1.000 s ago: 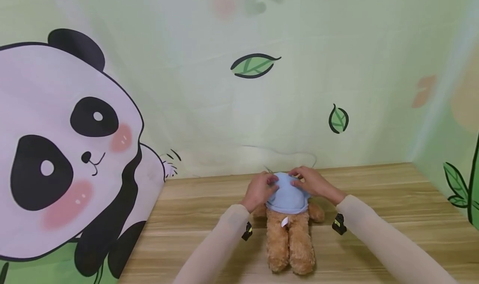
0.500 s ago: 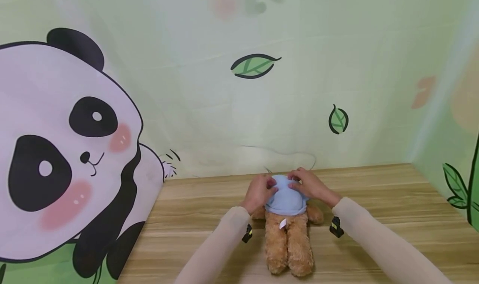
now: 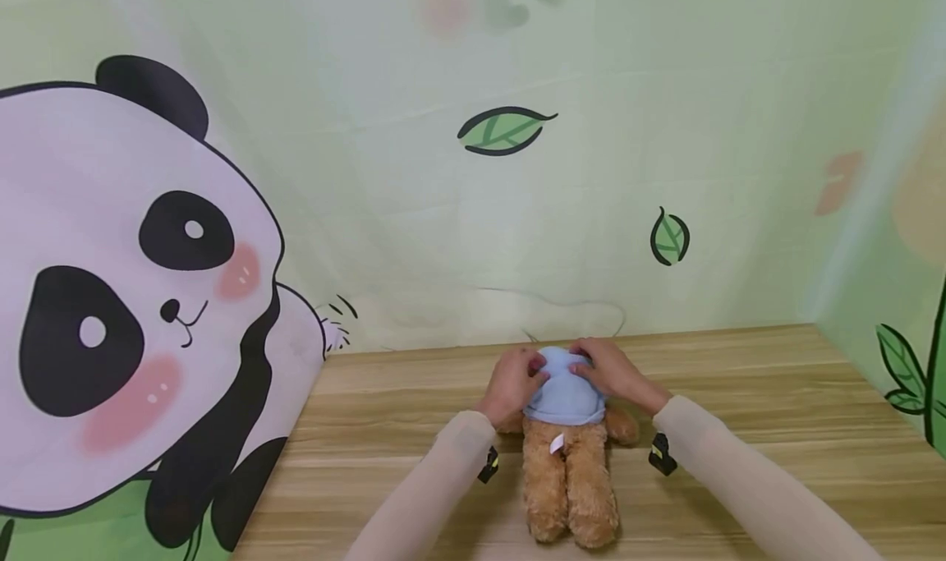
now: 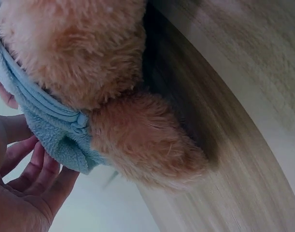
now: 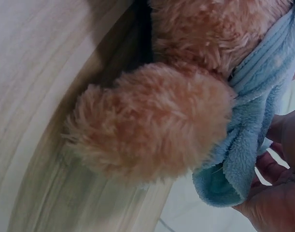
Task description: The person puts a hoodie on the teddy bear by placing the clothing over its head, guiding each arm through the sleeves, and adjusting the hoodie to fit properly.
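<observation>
A brown plush toy (image 3: 571,479) lies on the wooden table with its legs toward me and a small white tag (image 3: 557,443) between them. Its upper body is covered by a light blue fleecy shirt (image 3: 567,401); no head shows. My left hand (image 3: 512,383) pinches the shirt at the upper left, and my right hand (image 3: 617,374) does so at the upper right. In the left wrist view the left hand's fingers (image 4: 38,169) curl behind the cloth beside a furry arm. The right wrist view shows the right hand (image 5: 277,198) at the shirt's sleeve opening (image 5: 224,186).
A pale green printed backdrop (image 3: 414,216) rises behind the table (image 3: 399,397), with a large panda (image 3: 96,241) drawn on the left. A similar printed sheet (image 3: 894,314) borders the right side.
Both hands have come slightly toward me, and the shirt's top edge has lowered a little with them. The toy has shifted slightly toward me; both hands stay on the shirt.
</observation>
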The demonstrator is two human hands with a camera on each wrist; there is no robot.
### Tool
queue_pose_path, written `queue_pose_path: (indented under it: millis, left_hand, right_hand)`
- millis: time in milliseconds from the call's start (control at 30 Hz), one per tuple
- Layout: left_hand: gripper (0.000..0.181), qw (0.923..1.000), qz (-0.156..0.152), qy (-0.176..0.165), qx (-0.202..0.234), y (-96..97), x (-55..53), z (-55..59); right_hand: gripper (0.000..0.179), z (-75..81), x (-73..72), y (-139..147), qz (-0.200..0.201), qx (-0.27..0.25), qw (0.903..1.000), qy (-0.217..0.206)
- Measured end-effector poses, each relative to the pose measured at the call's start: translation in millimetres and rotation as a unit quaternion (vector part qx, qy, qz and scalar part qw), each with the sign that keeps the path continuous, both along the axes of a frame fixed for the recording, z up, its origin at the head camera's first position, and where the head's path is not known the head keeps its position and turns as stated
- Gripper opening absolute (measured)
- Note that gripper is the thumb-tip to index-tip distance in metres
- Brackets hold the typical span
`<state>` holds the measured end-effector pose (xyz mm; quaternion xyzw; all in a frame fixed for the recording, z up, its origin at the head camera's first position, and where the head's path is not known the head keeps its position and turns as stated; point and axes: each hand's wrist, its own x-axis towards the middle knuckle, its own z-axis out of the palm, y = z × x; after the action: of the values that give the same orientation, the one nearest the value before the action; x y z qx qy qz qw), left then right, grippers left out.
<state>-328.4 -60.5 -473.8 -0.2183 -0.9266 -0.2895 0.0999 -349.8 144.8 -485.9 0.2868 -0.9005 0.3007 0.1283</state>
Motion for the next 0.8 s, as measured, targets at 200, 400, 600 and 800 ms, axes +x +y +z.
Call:
queue_pose_path:
  millis: [200,400,600,800]
  left_hand:
    - [0.012,0.9997,0.014,-0.001,-0.021,0.8,-1.9,-2.6]
    - [0.006,0.9996,0.016,0.015,-0.019,1.8,-0.8,-4.0]
    - [0.018,0.9997,0.018,0.012,-0.015,2.1,-0.6,-4.9]
    - [0.023,0.9996,0.007,0.002,-0.028,2.1,-1.6,-5.4]
  right_hand:
    - [0.013,-3.8,-0.2,-0.5,-0.008,-0.001,0.9998,0.020]
    - [0.016,-7.7,0.5,-2.3,-0.022,-0.008,0.9995,0.023]
    - [0.022,-9.8,1.5,-3.7,-0.025,-0.003,0.9990,0.036]
    - [0.016,-8.2,2.1,-3.4,-0.019,0.004,0.9991,0.037]
